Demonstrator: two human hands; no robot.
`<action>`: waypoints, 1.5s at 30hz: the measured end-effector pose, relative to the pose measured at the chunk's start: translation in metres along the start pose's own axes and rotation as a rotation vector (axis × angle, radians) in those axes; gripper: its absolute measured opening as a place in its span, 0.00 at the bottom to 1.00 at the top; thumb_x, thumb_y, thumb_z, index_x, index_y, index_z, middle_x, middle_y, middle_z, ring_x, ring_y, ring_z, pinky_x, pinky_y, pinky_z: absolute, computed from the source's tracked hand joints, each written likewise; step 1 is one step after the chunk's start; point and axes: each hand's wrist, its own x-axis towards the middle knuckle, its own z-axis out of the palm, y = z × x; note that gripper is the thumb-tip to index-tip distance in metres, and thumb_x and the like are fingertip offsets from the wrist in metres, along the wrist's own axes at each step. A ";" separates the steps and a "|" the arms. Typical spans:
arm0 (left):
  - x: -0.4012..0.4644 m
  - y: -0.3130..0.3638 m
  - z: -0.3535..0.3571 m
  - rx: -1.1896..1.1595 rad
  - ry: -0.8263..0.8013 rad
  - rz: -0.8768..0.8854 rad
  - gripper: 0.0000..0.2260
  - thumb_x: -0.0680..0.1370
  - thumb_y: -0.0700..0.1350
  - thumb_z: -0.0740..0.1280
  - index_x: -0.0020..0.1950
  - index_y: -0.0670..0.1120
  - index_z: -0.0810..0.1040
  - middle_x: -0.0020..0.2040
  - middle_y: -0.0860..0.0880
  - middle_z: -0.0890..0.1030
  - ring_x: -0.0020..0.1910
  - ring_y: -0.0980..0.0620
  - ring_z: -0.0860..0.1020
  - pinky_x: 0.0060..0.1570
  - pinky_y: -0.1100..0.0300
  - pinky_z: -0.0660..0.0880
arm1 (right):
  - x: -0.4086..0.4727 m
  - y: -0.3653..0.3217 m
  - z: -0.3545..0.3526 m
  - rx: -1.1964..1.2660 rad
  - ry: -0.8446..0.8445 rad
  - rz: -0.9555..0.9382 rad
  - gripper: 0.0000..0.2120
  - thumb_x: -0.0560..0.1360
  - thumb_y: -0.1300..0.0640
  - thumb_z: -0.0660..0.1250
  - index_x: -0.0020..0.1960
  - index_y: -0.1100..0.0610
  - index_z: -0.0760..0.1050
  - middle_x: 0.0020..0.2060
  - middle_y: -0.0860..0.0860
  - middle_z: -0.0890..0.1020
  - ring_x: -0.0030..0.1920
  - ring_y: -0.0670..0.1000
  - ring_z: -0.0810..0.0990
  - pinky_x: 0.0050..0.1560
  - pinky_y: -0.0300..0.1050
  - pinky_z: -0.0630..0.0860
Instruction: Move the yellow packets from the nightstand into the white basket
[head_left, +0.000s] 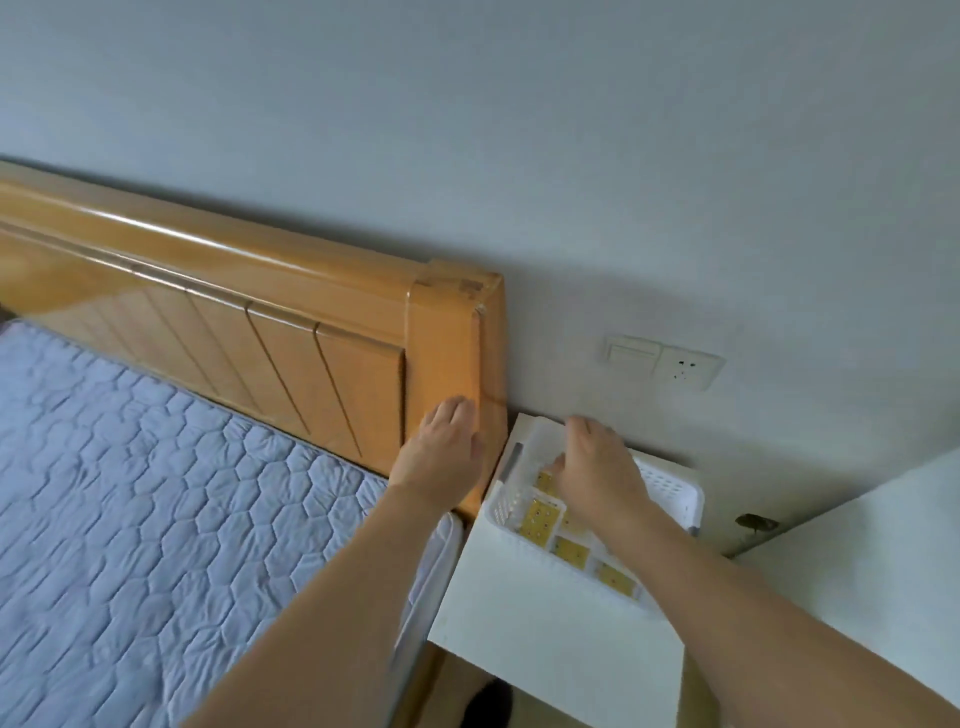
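nearest to me, the front of the white nightstand (550, 639) top shows bare, with no packet lying on it that i can see. on it stands the white basket (670, 486), pushed back toward the wall, and the yellow packets (540, 519) lie inside it: one leaning on the left wall, two more flat toward the near right corner, one part hidden under my wrist. they are flat rectangles; the leaning one runs its long axis from near-left to far-right and is tilted up against the slotted side, the others lie nearly level on a similar diagonal. my right hand (597, 475) is down in the basket, fingers curled over a packet; whether it pinches it or has let go i cannot tell. my left hand (441, 449) is apart from it, fingers straight, resting on the post of the wooden headboard (291, 338). risk, in my judgement: the leaning packet could slide or catch my fingers on withdrawal and tip over the low rim; the light basket could shift. beyond, a switch and socket (665, 364) on the wall.
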 end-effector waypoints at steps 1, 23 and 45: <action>-0.010 -0.004 -0.016 0.009 0.036 -0.023 0.17 0.83 0.46 0.56 0.71 0.42 0.67 0.72 0.46 0.68 0.70 0.47 0.66 0.66 0.54 0.66 | 0.000 -0.012 -0.009 -0.011 0.001 -0.047 0.13 0.76 0.61 0.59 0.60 0.61 0.69 0.56 0.57 0.76 0.57 0.57 0.74 0.56 0.47 0.69; -0.632 -0.155 -0.277 0.333 0.687 -0.996 0.21 0.82 0.47 0.58 0.74 0.41 0.66 0.74 0.44 0.68 0.73 0.45 0.64 0.71 0.51 0.64 | -0.377 -0.504 -0.009 0.143 -0.224 -1.209 0.23 0.76 0.58 0.61 0.70 0.62 0.66 0.65 0.59 0.74 0.64 0.59 0.73 0.63 0.50 0.71; -1.378 -0.039 -0.278 0.486 0.983 -1.847 0.21 0.83 0.49 0.56 0.75 0.43 0.65 0.75 0.48 0.66 0.73 0.49 0.64 0.69 0.55 0.63 | -1.103 -0.728 0.097 0.257 -0.664 -2.022 0.26 0.76 0.57 0.61 0.73 0.58 0.63 0.68 0.55 0.71 0.64 0.56 0.73 0.58 0.46 0.70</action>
